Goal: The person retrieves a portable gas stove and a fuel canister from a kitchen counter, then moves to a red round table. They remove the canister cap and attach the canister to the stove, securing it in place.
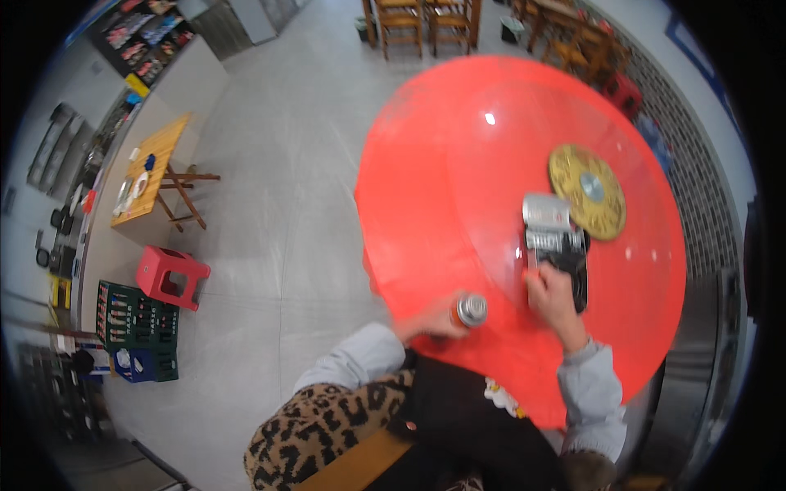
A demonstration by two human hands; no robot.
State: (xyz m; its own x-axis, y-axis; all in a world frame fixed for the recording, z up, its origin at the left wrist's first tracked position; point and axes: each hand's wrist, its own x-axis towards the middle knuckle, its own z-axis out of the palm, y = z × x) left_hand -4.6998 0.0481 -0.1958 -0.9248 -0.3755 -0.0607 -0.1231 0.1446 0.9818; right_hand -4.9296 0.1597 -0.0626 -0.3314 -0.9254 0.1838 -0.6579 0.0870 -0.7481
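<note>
A person sits at a round, red-covered desk [417,155], and a black and silver portable stove [571,263] lies on it at the right. The left hand [438,322] is wrapped around the side of a metal-topped can [472,309], which is to the left of the stove and nearer the person, well apart from it. The right hand [555,299] has its fingers curled at the stove's near left part; whether it pinches anything or only rests there, I cannot tell. A silver panel [547,211] sits just beyond the stove, and a gold disc [589,190] beyond it to the right.

The can looks the likeliest trouble. It is held close to the desk's near edge, left of the stove, so a loosened grip could let it tip and roll off toward the person's lap or the floor. Whether its base touches the desk is hidden. The stove seems to rest on a clear round panel [512,139]; if that panel turns, a sideways push from the right hand could swing the stove away. If the silver panel is hinged, a knock could drop it onto the fingers.
</note>
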